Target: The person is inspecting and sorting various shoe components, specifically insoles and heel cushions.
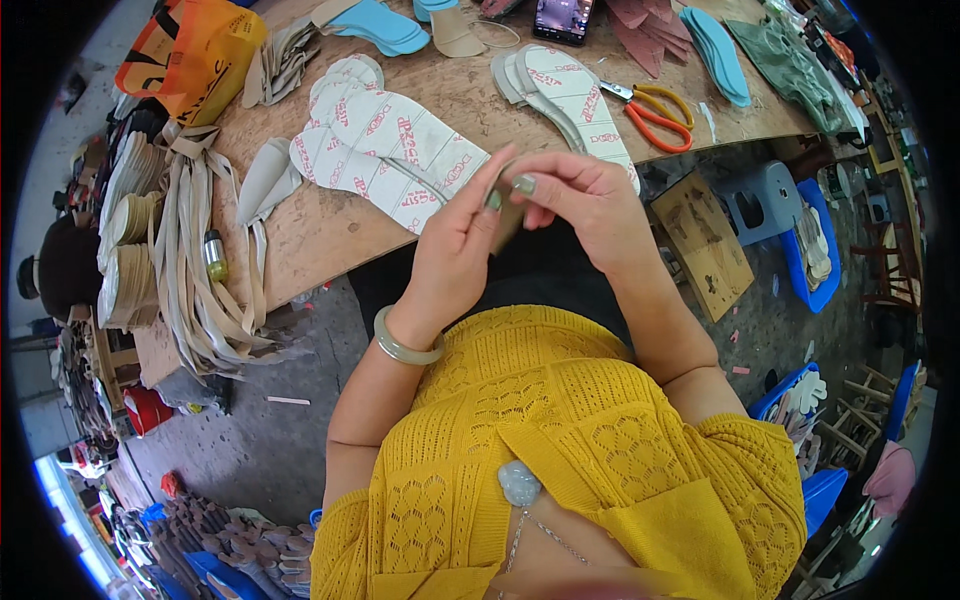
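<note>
Both hands meet in front of me at the table's near edge, over my lap. Between them is a tan, flat piece of material (pixel 507 228), partly hidden by the fingers; its kind cannot be made out. My left hand (pixel 452 245), with a pale bangle at the wrist, is closed on it with the thumb pressed in. The fingers of my right hand (pixel 598 212) curl and pinch at its upper edge. Just beyond my left hand lie overlapping white insole-shaped pieces with red print (pixel 375 150). Past my right hand rests another white stack (pixel 572 92).
Scissors with red and orange handles (pixel 660 118) lie right of the white stack. Light-blue insoles (pixel 716 58), a phone (pixel 561 20) and green cloth (pixel 785 75) are farther back. An orange bag (pixel 190 60) and hanging beige strips (pixel 190 250) stand left. A grey stool (pixel 752 200) is at right.
</note>
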A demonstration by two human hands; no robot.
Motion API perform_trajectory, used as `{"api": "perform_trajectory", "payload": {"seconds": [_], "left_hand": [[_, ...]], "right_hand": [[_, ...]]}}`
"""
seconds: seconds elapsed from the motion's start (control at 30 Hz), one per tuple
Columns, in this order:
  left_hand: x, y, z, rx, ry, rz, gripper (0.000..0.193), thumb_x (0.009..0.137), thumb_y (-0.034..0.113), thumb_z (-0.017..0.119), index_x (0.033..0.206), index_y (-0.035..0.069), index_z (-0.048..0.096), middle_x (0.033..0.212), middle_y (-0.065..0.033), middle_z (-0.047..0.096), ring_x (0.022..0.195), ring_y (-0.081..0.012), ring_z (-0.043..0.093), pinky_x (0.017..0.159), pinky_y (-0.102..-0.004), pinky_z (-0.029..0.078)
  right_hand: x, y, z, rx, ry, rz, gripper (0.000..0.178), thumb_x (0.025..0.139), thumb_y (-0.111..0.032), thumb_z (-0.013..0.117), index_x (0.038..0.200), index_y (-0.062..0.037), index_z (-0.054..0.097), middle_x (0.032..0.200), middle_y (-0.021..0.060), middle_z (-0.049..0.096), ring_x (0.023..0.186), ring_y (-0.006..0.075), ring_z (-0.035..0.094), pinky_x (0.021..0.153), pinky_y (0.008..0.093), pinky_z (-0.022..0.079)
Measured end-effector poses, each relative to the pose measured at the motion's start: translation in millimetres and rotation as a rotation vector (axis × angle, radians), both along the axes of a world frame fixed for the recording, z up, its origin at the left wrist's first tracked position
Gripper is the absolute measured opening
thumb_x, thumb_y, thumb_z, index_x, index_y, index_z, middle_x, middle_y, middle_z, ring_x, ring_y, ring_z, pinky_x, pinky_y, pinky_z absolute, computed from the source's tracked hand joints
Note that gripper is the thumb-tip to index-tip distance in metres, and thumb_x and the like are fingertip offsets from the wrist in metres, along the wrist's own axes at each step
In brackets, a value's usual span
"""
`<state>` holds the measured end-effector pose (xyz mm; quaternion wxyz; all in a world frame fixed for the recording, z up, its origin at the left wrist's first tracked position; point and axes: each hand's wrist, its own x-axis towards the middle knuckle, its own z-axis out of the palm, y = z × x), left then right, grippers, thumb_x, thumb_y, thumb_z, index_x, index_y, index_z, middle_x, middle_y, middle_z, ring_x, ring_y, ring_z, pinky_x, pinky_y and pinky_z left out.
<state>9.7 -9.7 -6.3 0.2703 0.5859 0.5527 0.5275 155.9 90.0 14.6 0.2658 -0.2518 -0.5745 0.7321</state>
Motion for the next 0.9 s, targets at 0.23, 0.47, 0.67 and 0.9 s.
{"api": "perform_trajectory", "payload": {"seconds": [0.23,0.47,0.67,0.9], "left_hand": [[1,0,2,-0.180,-0.870,-0.072,0.032,0.099,0.017,0.049,0.127,0.002,0.052,0.103,-0.0001,0.060,0.090,-0.0044,0.055,0.079,-0.0194,0.045],[1,-2,-7,-0.112,-0.857,0.124,0.034,0.094,0.009,0.056,0.126,-0.003,0.052,0.102,-0.0030,0.064,0.085,-0.0036,0.056,0.071,-0.0164,0.044],[8,1,-5,0.043,-0.760,0.179,0.035,0.094,0.001,0.052,0.128,-0.005,0.050,0.117,-0.0099,0.062,0.104,-0.0114,0.057,0.090,-0.0241,0.045],[12,-5,-11,0.142,-0.142,0.305,0.034,0.091,-0.005,0.051,0.123,0.003,0.061,0.111,-0.0085,0.066,0.100,-0.0123,0.062,0.087,-0.0243,0.047]], "right_hand": [[3,19,-1,0.281,-0.081,0.056,0.029,0.084,-0.006,0.065,0.112,-0.0016,0.060,0.097,0.0027,0.062,0.085,0.0084,0.059,0.076,0.0217,0.049],[0,10,-11,0.086,-0.096,-0.134,0.019,0.087,-0.011,0.065,0.103,-0.0019,0.062,0.085,0.0015,0.064,0.066,0.0046,0.057,0.052,0.0181,0.048],[-5,7,-24,0.419,-0.096,-0.231,0.017,0.087,-0.004,0.063,0.103,-0.0001,0.060,0.091,0.0015,0.063,0.075,0.0060,0.057,0.065,0.0204,0.048],[-13,-14,-8,0.515,-0.070,-0.170,0.016,0.089,-0.004,0.062,0.103,0.0022,0.064,0.090,0.0014,0.063,0.076,0.0062,0.057,0.068,0.0204,0.048]]}}
